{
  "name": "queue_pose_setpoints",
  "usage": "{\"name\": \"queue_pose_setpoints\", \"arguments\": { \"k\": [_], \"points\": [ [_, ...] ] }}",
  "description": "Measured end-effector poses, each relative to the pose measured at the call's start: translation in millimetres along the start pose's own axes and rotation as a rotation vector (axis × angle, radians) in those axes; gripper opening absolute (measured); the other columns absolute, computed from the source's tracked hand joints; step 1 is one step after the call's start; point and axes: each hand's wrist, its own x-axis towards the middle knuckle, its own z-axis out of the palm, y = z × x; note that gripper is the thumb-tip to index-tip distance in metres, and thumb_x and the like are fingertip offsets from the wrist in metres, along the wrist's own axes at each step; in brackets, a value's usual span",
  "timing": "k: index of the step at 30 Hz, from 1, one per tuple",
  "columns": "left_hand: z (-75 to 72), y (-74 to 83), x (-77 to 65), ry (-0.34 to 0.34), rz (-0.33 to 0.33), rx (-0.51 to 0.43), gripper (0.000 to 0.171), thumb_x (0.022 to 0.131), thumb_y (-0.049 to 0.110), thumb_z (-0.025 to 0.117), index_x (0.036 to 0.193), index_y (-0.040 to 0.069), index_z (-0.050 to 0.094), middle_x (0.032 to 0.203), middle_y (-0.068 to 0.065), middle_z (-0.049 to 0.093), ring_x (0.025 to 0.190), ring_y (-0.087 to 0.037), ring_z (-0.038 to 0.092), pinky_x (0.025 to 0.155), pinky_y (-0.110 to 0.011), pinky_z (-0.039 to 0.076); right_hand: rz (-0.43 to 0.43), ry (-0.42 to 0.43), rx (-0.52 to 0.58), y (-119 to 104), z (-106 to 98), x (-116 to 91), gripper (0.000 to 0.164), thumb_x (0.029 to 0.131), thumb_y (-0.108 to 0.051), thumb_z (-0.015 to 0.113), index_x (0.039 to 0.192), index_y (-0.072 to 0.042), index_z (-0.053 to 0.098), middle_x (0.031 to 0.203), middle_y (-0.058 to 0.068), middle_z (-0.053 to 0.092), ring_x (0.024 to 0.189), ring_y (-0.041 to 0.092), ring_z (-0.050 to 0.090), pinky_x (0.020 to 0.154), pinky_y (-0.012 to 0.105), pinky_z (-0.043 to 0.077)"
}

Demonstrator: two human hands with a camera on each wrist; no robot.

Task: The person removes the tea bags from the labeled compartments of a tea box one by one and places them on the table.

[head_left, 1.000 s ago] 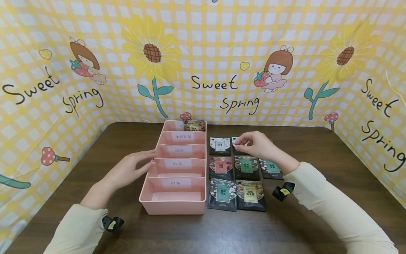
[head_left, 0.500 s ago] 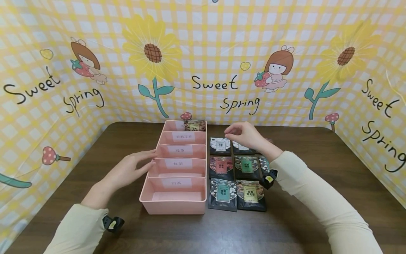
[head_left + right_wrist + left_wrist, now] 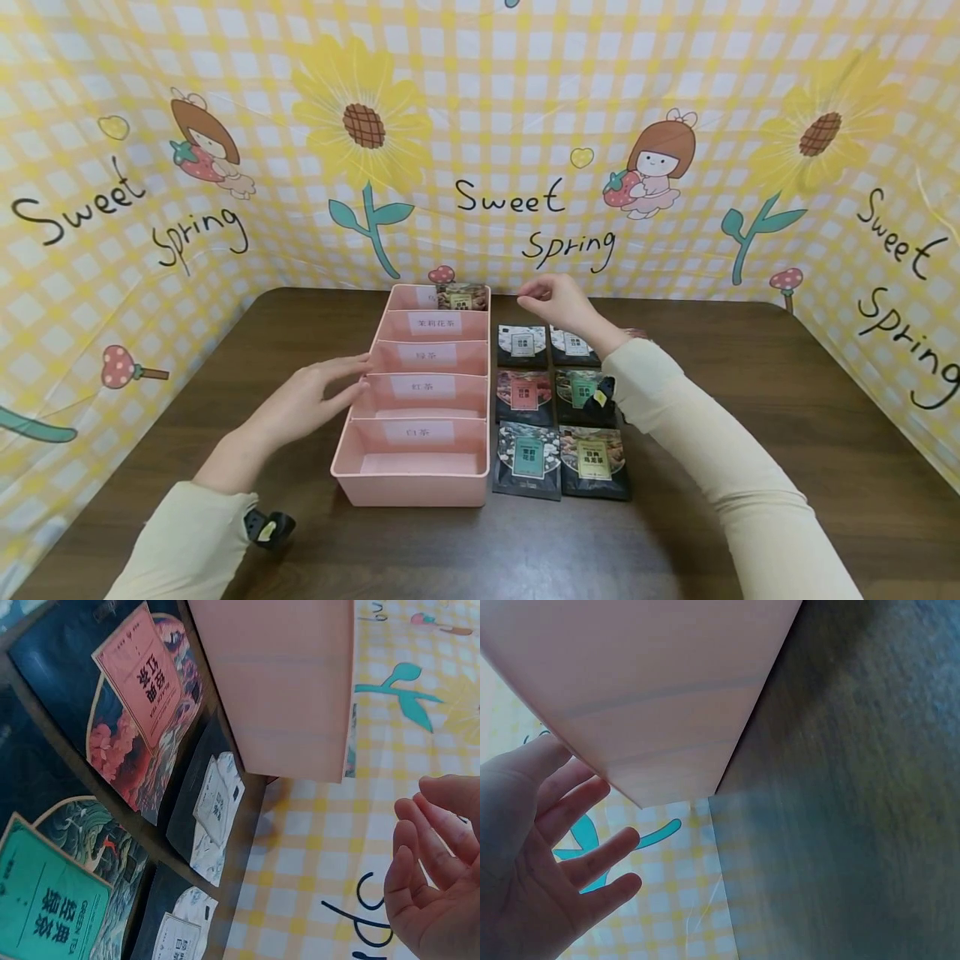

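A pink divided box (image 3: pixel 408 492) with labelled compartments stands on the table. My left hand (image 3: pixel 307 400) rests its fingertips on the box's left rim, fingers loosely extended. A tea bag packet with a yellow label (image 3: pixel 465 297) sits in the box's farthest compartment. My right hand (image 3: pixel 562 304) hovers right of the box's far end, fingers loosely bent. In the right wrist view nothing shows between the fingers of that hand (image 3: pixel 442 855). Below it lie two white-patterned tea packets (image 3: pixel 521 343), a red-labelled packet (image 3: pixel 523 396) and a green-labelled packet (image 3: pixel 52 892).
Nearer the front lie a teal-labelled packet (image 3: pixel 527 458) and a yellow-labelled packet (image 3: pixel 594 462). The right sleeve (image 3: pixel 675 408) covers other packets on the right. A yellow checked cloth (image 3: pixel 495 100) hangs behind the brown table (image 3: pixel 300 550).
My right hand has moved left and away from me, from over the back-row packets toward the box's far end. The left hand stays at the box rim.
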Motion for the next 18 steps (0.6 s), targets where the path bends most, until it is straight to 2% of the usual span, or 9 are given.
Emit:
{"name": "queue_pose_setpoints", "arguments": {
  "k": [6,14,18],
  "points": [
    [-0.1,0.0,-1.1,0.0,-0.005,-0.01,0.038,0.093,0.02,0.057,0.127,0.003,0.057,0.133,-0.019,0.055,0.124,-0.038,0.05,0.102,-0.054,0.039,0.03,0.017,0.008,2,12,14,0.02,0.089,-0.017,0.062,0.1,-0.002,0.068,0.101,0.016,0.069,0.092,0.029,0.065,0.081,0.037,0.054],
    [0.2,-0.9,-0.6,-0.007,-0.014,-0.007,0.039,0.093,0.021,0.058,0.127,0.003,0.057,0.133,-0.019,0.054,0.125,-0.038,0.049,0.103,-0.054,0.039,0.012,0.001,0.075,4,25,28,0.026,0.089,-0.012,0.061,0.111,0.002,0.064,0.11,0.021,0.066,0.1,0.034,0.064,0.087,0.04,0.053],
    [0.0,-1.9,-0.6,-0.005,-0.013,-0.008,0.039,0.093,0.022,0.057,0.127,0.004,0.057,0.133,-0.019,0.055,0.125,-0.038,0.05,0.103,-0.054,0.039,0.008,-0.009,0.07,1,32,34,0.028,0.09,-0.011,0.061,0.113,0.003,0.063,0.112,0.02,0.065,0.101,0.034,0.063,0.087,0.041,0.053]
  ]
}}
